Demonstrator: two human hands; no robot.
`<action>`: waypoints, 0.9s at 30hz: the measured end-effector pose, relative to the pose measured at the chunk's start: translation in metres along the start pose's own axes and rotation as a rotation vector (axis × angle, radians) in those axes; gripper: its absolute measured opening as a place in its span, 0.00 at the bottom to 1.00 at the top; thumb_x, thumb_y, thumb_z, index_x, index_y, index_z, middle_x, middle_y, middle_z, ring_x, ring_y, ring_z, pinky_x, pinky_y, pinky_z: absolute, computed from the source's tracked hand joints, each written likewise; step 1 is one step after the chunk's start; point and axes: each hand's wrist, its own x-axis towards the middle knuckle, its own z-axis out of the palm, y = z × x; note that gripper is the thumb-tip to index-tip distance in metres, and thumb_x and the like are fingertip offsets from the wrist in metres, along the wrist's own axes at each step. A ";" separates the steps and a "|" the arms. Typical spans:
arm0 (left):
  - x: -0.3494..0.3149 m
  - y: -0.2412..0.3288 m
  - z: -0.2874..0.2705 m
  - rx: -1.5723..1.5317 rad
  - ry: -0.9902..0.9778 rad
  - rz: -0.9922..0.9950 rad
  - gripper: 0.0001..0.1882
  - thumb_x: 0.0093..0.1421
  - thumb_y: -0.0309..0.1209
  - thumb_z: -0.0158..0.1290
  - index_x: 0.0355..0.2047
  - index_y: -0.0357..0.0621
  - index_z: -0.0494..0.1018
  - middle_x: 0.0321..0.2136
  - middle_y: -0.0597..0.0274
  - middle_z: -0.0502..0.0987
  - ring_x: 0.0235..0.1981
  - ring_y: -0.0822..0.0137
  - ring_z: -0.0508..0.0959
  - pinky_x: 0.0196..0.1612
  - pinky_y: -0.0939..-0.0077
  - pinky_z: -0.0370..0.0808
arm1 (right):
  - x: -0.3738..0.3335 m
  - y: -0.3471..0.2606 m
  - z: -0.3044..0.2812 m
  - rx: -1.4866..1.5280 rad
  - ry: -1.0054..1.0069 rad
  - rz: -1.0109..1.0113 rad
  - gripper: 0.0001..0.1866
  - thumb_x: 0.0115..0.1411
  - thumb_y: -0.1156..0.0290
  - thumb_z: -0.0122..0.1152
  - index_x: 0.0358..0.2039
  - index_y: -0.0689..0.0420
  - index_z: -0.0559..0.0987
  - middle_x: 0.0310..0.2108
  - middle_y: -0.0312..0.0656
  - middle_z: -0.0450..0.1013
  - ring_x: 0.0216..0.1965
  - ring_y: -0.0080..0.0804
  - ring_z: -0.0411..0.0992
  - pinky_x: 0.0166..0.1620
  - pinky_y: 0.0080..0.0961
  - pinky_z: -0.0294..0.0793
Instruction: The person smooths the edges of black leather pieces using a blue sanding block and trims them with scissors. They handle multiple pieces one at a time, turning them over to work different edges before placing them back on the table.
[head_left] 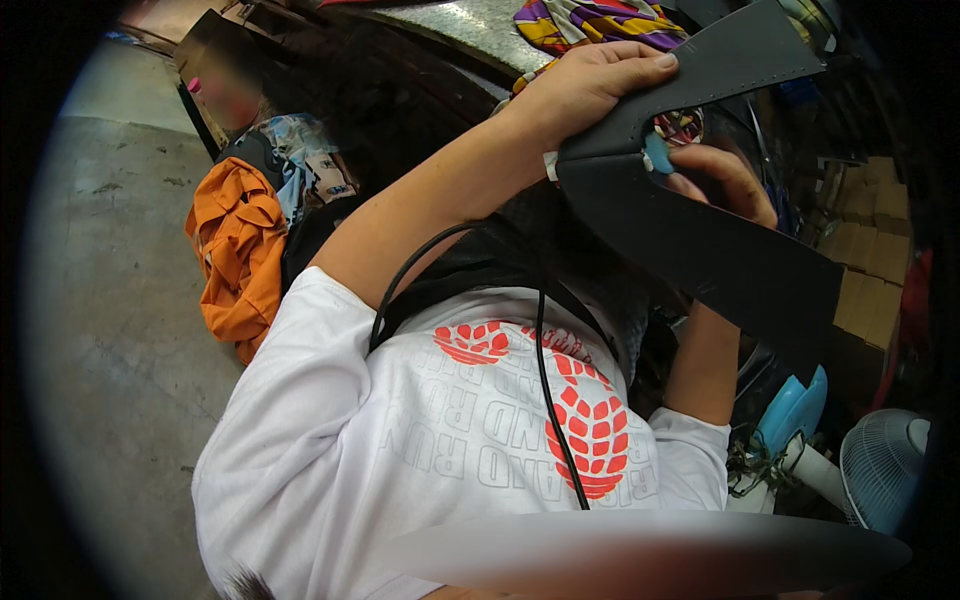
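Left of frame: bare concrete floor, with an orange garment crumpled on it beside a heap of other cloth. None of it is near the hands.

Centre: the person's white printed t-shirt fills the lower frame, and a black cable runs down over it.

Progress, judged from this frame alone: the dark cut leather piece is already cut to shape and has a row of small holes or stitch marks along the edge of its upper strip. It is held up in the air, not lying on any surface. The hands look mid-operation at the notch where the two arms of the piece meet. What is finished there and what is left I can't tell — the leather itself hides the contact point.

Left hand: forearm raised steeply from the lower centre toward the top, wrist bent, fingers closed over the top edge of the upper strip, holding it.

Right hand: forearm comes up from the lower right, mostly hidden behind the leather. Its fingers are curled, pinching a small blue tool at the notch — the tool's working end is not visible.

Right edge: stacked cardboard boxes, and below them a white fan and light blue plastic parts.
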 end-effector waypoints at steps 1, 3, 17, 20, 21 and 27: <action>0.004 -0.001 0.001 -0.027 -0.002 0.015 0.19 0.64 0.41 0.56 0.49 0.40 0.74 0.38 0.61 0.80 0.36 0.75 0.81 0.38 0.84 0.79 | 0.000 -0.003 0.000 0.007 0.029 0.024 0.12 0.54 0.81 0.67 0.40 0.62 0.82 0.39 0.42 0.78 0.42 0.28 0.77 0.47 0.23 0.75; 0.013 -0.002 0.002 -0.075 -0.007 0.077 0.12 0.65 0.37 0.56 0.41 0.42 0.78 0.31 0.64 0.81 0.30 0.78 0.81 0.34 0.87 0.78 | 0.001 -0.007 0.003 0.030 0.109 0.097 0.11 0.53 0.83 0.66 0.38 0.63 0.82 0.36 0.41 0.78 0.38 0.26 0.76 0.45 0.22 0.74; 0.013 0.032 -0.037 -0.356 0.107 -0.084 0.15 0.69 0.38 0.49 0.51 0.44 0.71 0.36 0.61 0.80 0.29 0.73 0.81 0.28 0.82 0.78 | 0.042 0.030 -0.050 -0.487 0.205 0.155 0.16 0.58 0.67 0.63 0.48 0.49 0.79 0.41 0.38 0.78 0.41 0.28 0.77 0.43 0.22 0.75; 0.008 0.040 -0.041 -0.217 -0.059 0.021 0.13 0.65 0.38 0.56 0.44 0.43 0.76 0.25 0.66 0.79 0.20 0.78 0.77 0.23 0.86 0.75 | 0.068 0.052 -0.049 -0.702 -0.013 -0.120 0.18 0.61 0.66 0.57 0.53 0.47 0.76 0.47 0.39 0.75 0.47 0.36 0.76 0.48 0.28 0.75; 0.011 0.041 -0.042 -0.336 -0.296 0.048 0.13 0.66 0.38 0.55 0.45 0.43 0.75 0.22 0.67 0.77 0.16 0.78 0.74 0.19 0.85 0.72 | 0.076 0.061 -0.045 -0.804 -0.039 -0.147 0.20 0.61 0.64 0.59 0.54 0.44 0.75 0.47 0.39 0.75 0.47 0.38 0.76 0.48 0.29 0.76; 0.027 0.023 -0.039 -0.083 0.076 0.087 0.15 0.66 0.40 0.54 0.44 0.42 0.76 0.25 0.66 0.79 0.18 0.78 0.76 0.21 0.85 0.74 | 0.081 0.063 -0.056 -0.309 -0.108 -0.226 0.36 0.59 0.53 0.63 0.64 0.52 0.64 0.53 0.47 0.72 0.52 0.43 0.73 0.58 0.39 0.71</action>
